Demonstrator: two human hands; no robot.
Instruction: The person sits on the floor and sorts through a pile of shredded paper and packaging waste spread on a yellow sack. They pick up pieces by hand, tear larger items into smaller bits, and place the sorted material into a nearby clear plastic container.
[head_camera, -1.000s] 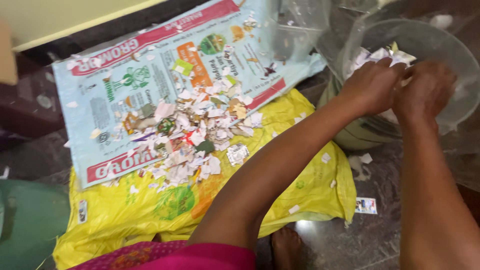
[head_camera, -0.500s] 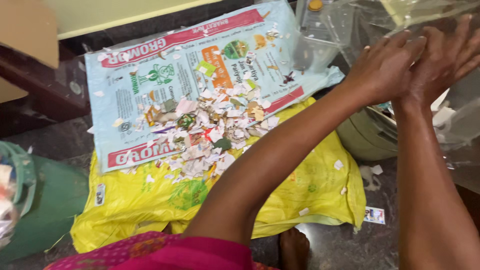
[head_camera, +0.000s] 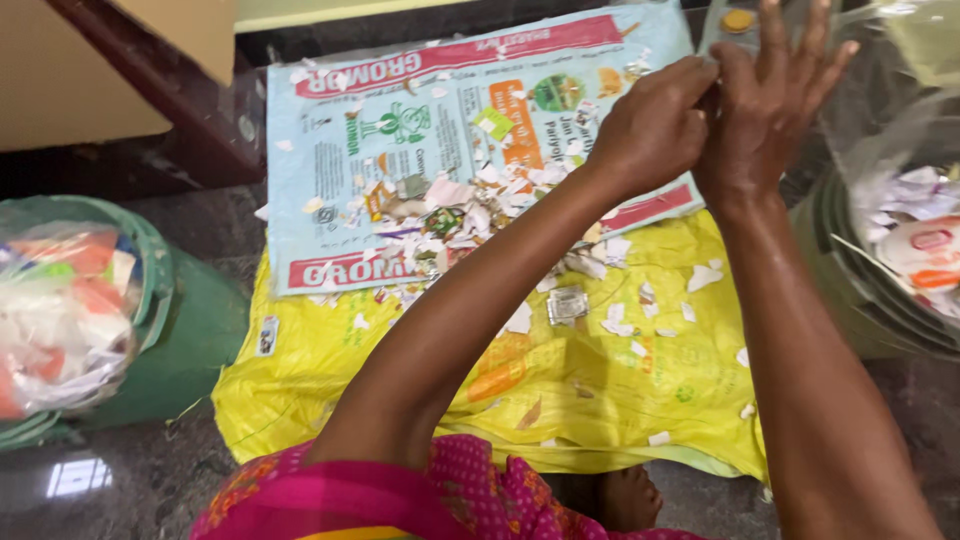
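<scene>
Both hands are up at about 1 o'clock, touching each other. The left hand (head_camera: 655, 125) is curled, its fingers pressed against the palm of the right hand (head_camera: 765, 110). The right hand's grip is spread wide, fingers pointing up to 12 o'clock. The left hand may be pinching a tiny scrap off that palm, but it is too small to tell. Under the hands lies a light blue printed sack (head_camera: 400, 150) flat on the floor, with a heap of torn paper bits (head_camera: 470, 215) in its middle. At 6 o'clock from that sack a yellow sack (head_camera: 620, 390) touches it, with a few white bits on it. At 3 o'clock a round tub (head_camera: 890, 300) lined with clear plastic holds more paper bits. At 9 o'clock a green bin (head_camera: 190, 320) holds a clear bag of bright scraps. A bare foot (head_camera: 625, 497) peeks out at 6 o'clock.
</scene>
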